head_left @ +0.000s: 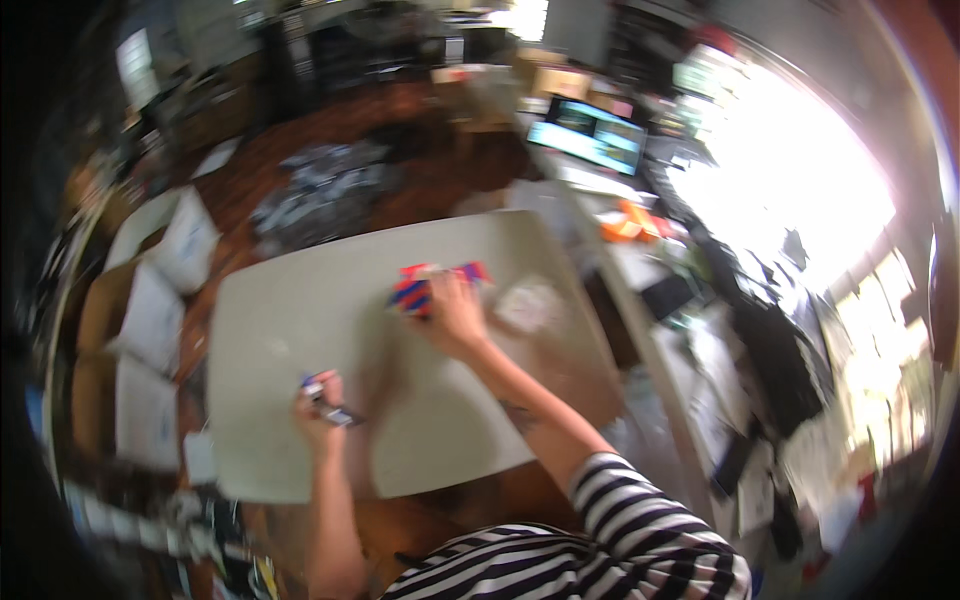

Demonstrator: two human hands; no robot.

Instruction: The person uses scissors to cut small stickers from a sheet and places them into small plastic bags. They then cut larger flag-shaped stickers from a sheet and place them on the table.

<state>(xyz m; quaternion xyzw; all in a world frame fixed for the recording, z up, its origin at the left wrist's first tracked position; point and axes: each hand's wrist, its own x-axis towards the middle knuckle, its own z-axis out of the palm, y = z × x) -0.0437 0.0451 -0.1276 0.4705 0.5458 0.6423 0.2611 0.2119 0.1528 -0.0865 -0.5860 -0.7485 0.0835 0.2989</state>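
Near the left side of the pale table (300, 320), my left hand (314, 418) is closed round a small dark and silver tool (336, 412) with a blue bit at its top. Blur hides the tool's exact kind. My right hand (455, 318) reaches farther across the table, its fingers bent over a red and blue striped package (412, 292). The palm and fingers cover part of that package, which shows on both sides of the hand. Just right of the right hand lies a whitish packet (528, 305), apart from it.
White and brown open boxes (150, 410) stand in a row left of the table. Beyond the far edge, crumpled grey plastic (320, 195) lies on the red-brown floor (410, 105). A long side desk on the right carries a lit monitor (588, 134) and an orange object (632, 222).
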